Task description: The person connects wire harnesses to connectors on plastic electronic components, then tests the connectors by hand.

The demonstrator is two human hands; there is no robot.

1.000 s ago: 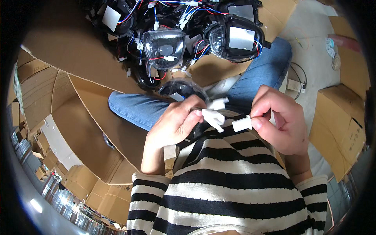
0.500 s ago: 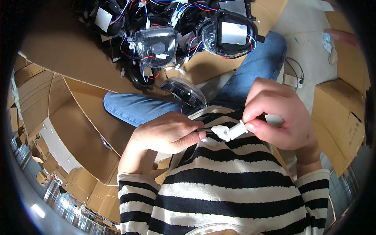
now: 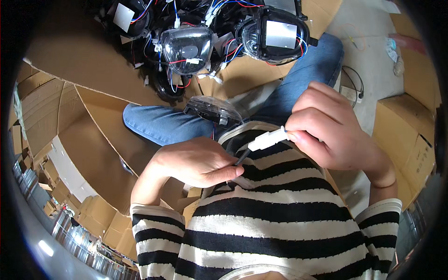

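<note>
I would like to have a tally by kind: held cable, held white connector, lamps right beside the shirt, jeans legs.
Dark cable, left grip: 1
White connector, right grip: 1
Lamp beside shirt: 1
Jeans legs: 2
Total: 5

To my right I see pale grey floor with cardboard boxes on it. Far to my left, more cartons sit near blurred silvery shapes, and a white light glows.
</note>
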